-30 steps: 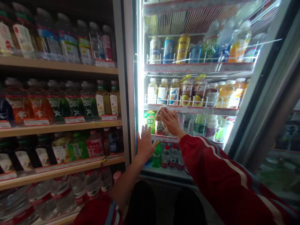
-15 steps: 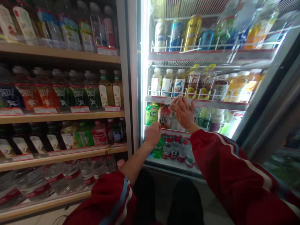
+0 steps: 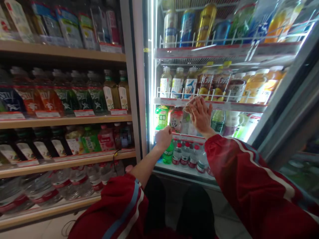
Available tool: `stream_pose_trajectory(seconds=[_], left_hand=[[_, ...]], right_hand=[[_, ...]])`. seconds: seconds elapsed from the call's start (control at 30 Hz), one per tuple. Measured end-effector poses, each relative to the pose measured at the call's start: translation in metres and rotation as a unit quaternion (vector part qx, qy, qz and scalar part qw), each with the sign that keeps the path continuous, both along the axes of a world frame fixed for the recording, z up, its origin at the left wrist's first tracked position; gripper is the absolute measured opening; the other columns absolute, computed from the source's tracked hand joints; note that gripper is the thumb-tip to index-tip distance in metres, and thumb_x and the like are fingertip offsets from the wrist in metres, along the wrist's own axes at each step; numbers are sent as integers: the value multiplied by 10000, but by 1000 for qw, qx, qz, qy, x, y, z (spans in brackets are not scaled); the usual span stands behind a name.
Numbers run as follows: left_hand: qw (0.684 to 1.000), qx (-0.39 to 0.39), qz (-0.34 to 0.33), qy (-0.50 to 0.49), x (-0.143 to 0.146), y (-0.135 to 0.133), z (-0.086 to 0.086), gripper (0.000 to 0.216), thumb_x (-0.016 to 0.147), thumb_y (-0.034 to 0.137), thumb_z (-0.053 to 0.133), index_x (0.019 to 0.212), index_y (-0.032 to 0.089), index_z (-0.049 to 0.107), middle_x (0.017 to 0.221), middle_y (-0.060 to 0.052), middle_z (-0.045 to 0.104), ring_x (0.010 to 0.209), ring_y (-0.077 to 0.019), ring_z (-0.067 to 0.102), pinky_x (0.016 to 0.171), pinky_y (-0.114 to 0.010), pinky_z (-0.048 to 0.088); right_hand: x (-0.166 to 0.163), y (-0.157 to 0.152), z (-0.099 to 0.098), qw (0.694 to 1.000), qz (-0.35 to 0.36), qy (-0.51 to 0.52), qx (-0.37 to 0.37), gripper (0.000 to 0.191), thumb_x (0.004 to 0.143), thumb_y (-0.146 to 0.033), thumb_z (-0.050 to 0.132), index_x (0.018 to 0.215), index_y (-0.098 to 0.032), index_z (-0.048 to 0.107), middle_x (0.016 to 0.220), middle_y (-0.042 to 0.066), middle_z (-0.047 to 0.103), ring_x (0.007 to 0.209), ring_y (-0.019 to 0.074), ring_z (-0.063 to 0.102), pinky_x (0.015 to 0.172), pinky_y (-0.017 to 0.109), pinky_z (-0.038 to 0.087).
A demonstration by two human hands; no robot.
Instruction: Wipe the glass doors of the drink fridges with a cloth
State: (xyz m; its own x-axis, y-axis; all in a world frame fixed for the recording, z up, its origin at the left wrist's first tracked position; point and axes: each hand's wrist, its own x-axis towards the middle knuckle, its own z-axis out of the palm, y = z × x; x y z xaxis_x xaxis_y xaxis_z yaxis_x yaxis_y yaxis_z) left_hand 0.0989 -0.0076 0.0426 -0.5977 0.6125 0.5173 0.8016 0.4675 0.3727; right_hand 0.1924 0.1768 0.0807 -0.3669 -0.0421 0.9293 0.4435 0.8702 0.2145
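Note:
My right hand (image 3: 201,117) presses a crumpled brownish cloth (image 3: 189,107) against the front strip of the middle cooler shelf (image 3: 171,102). Its fingers lie over the cloth, below a bottle with a blue whale label (image 3: 190,85). Lower and to the left, my left hand (image 3: 163,137) is closed at the front edge of the shelf beneath; what its fingers hold, if anything, is hidden. Just above it stand a green-labelled bottle (image 3: 161,118) and a red-labelled bottle (image 3: 176,120). A larger green bottle (image 3: 168,155) is partly covered by my left wrist.
Small red-capped water bottles (image 3: 185,154) line the cooler floor. Cans (image 3: 205,25) and bottles stand behind wire rails above. Wooden shelves (image 3: 62,121) packed with drinks are on the left, past the cooler's frame (image 3: 140,83). A dark door frame (image 3: 279,109) slants at the right.
My right hand has slid a little to the right along the shelf strip with the cloth. My left hand stays closed at nearly the same spot. The view has shifted slightly.

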Motion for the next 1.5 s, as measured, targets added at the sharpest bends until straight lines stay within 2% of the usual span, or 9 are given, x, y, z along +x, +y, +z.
stream_pose_trajectory(seconds=[0.17, 0.43, 0.57, 0.67, 0.8, 0.93, 1.13, 1.33, 1.5], left_hand=[[998, 19, -43, 43, 9, 4, 5, 138, 841, 178, 505, 908, 230, 615, 978, -21, 642, 979, -172, 578, 819, -274, 390], [998, 0, -46, 38, 14, 18, 10, 180, 858, 173, 455, 778, 228, 608, 793, -9, 650, 749, -161, 607, 622, -256, 392], [998, -10, -43, 37, 13, 24, 9, 178, 856, 178, 450, 818, 227, 616, 790, -24, 660, 773, -183, 622, 669, -283, 433], [996, 11, -46, 69, 13, 25, 9, 217, 856, 198, 468, 1034, 216, 590, 1064, -70, 650, 1050, -214, 577, 896, -362, 428], [982, 61, -60, 171, 14, 31, 6, 517, 821, 254, 542, 1319, 205, 410, 1467, -106, 366, 1381, -257, 272, 1125, -507, 208], [977, 54, -58, 196, 16, 36, 3, 662, 809, 268, 546, 1413, 203, 283, 1543, -106, 209, 1434, -271, 133, 1150, -546, 122], [974, 44, -78, 208, 20, 35, 8, 688, 809, 273, 522, 1436, 168, 256, 1548, -122, 182, 1440, -266, 107, 1157, -546, 89], [970, 31, -95, 220, 22, 42, 12, 676, 795, 239, 508, 1424, 133, 287, 1544, -130, 181, 1437, -260, 130, 1146, -557, 116], [971, -3, -100, 215, 22, 44, 8, 646, 788, 214, 496, 1407, 142, 326, 1542, -116, 195, 1430, -262, 164, 1130, -575, 163]], right_hand=[[7, -4, -16, 997, 4, -73, 28, 402, 913, -267, 435, 1308, -272, 504, 1476, 62, 392, 1413, 248, 243, 1129, 556, 124], [13, 10, 5, 1000, -4, 26, -13, 422, 915, -309, 406, 1324, -241, 486, 1519, 81, 302, 1428, 270, 184, 1124, 586, 104], [15, 7, -8, 1000, -9, -16, 6, 401, 912, -292, 411, 1298, -255, 511, 1486, 67, 371, 1423, 241, 209, 1125, 563, 141], [18, 2, -23, 998, -7, -60, 13, 407, 901, -257, 427, 1300, -261, 507, 1488, 60, 372, 1423, 227, 216, 1131, 550, 139], [20, 6, -15, 999, 1, -41, 8, 419, 898, -263, 435, 1313, -280, 493, 1496, 50, 359, 1422, 226, 220, 1134, 551, 132], [22, 11, -4, 1000, -7, 2, -22, 427, 913, -298, 413, 1332, -247, 478, 1514, 80, 317, 1428, 257, 191, 1127, 579, 107], [27, 4, -17, 997, 3, -73, -3, 429, 894, -226, 437, 1318, -269, 487, 1490, 62, 370, 1423, 235, 216, 1138, 554, 111], [24, 3, -2, 999, -41, -18, -18, 406, 929, -279, 387, 1323, -278, 488, 1492, 52, 365, 1427, 233, 211, 1142, 543, 129], [32, 0, -20, 997, -29, -74, 0, 418, 888, -202, 454, 1298, -262, 515, 1461, 85, 414, 1395, 256, 291, 1120, 561, 176]])
